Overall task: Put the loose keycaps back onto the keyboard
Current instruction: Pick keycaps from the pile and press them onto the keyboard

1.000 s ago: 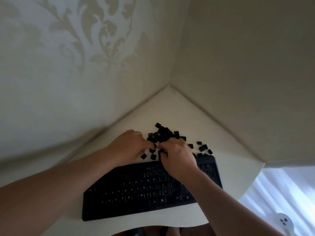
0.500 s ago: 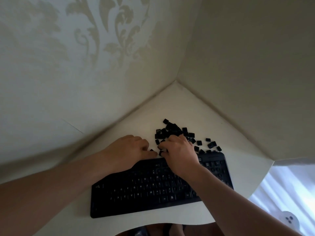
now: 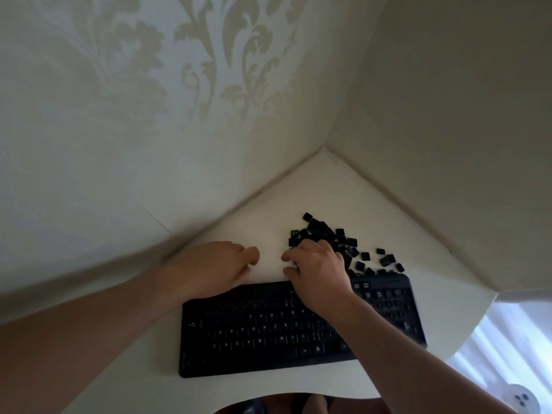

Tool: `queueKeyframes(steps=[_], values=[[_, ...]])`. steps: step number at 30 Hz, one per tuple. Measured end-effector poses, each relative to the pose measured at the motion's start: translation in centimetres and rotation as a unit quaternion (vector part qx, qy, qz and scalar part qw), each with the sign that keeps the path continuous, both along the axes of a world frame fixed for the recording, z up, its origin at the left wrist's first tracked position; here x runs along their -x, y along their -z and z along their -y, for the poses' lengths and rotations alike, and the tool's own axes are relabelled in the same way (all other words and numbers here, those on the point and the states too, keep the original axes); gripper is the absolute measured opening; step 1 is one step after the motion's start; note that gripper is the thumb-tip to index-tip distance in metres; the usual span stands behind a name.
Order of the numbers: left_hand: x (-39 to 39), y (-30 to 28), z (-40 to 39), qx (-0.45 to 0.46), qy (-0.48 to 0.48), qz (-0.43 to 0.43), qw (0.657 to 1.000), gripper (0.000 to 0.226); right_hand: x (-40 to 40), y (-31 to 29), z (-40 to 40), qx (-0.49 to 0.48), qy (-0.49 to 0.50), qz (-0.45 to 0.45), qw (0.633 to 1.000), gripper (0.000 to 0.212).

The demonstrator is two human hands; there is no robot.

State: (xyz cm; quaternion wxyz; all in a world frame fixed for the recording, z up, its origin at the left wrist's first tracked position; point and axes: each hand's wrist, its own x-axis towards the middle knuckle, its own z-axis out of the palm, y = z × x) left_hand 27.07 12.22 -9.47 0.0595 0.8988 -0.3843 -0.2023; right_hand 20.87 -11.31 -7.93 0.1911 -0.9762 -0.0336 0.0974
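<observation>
Keyboard [image 3: 268, 333]: lying on white desk [image 3: 298, 192].
Keycaps [image 3: 328, 234]: lying piled just beyond keyboard's far right edge.
Left hand [image 3: 218, 267]: hovering at keyboard's far edge, fingers curled; contents indiscernible.
Right hand [image 3: 316, 270]: fingers curling into pile; grasp indiscernible.

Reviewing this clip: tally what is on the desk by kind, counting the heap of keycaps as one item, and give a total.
Keyboard: 1, black
Heap of loose keycaps: 1; the caps overlap, so singles cannot be counted
Hands: 2, the left hand and the right hand, both at the keyboard's far edge
Total: 4
</observation>
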Motion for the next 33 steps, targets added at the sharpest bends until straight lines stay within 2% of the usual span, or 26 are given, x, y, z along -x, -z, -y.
queueKeyframes(steps=[5, 8, 12, 14, 16, 19, 24, 27, 30, 33], values=[[0.7, -3.1, -0.8, 0.105, -0.116, -0.074, 0.985, 0.026, 0.1, -1.0, -1.1, -0.043, 0.003, -0.002, 0.999, 0.023], [1.3, -6.0, -0.7, 0.165, -0.176, -0.153, 0.958, 0.036, 0.1, -3.6, -1.9, -0.189, 0.045, -0.038, 0.98, 0.027], [2.5, -11.1, -0.2, 0.27, -0.248, -0.292, 0.883, 0.033, 1.3, -8.8, -2.7, -0.303, 0.05, -0.016, 0.952, 0.031], [3.0, -13.7, -0.2, 0.316, -0.267, -0.334, 0.847, 0.024, 2.3, -11.6, -2.8, -0.313, 0.013, 0.019, 0.949, 0.034], [3.4, -16.1, -0.5, 0.341, -0.263, -0.356, 0.829, 0.014, 3.2, -14.0, -2.7, -0.315, -0.023, 0.061, 0.947, 0.036], [4.2, -19.6, -0.7, 0.357, -0.236, -0.366, 0.826, 0.013, 4.3, -17.8, -2.3, -0.348, -0.028, 0.067, 0.935, 0.027], [5.3, -26.2, 0.0, 0.415, -0.193, -0.374, 0.806, 0.004, 5.1, -24.8, -1.4, -0.378, -0.049, 0.114, 0.917, 0.026], [6.0, -30.9, 0.1, 0.42, -0.168, -0.327, 0.829, 0.016, 5.4, -28.5, -1.0, -0.4, -0.07, 0.156, 0.901, 0.03], [6.7, -35.9, -0.8, 0.439, -0.15, -0.239, 0.853, 0.03, 6.3, -31.3, -1.4, -0.444, -0.046, 0.138, 0.884, 0.032], [7.8, -40.1, 0.6, 0.503, -0.089, -0.226, 0.829, 0.031, 7.3, -32.5, -1.7, -0.448, -0.025, 0.122, 0.885, 0.03]])
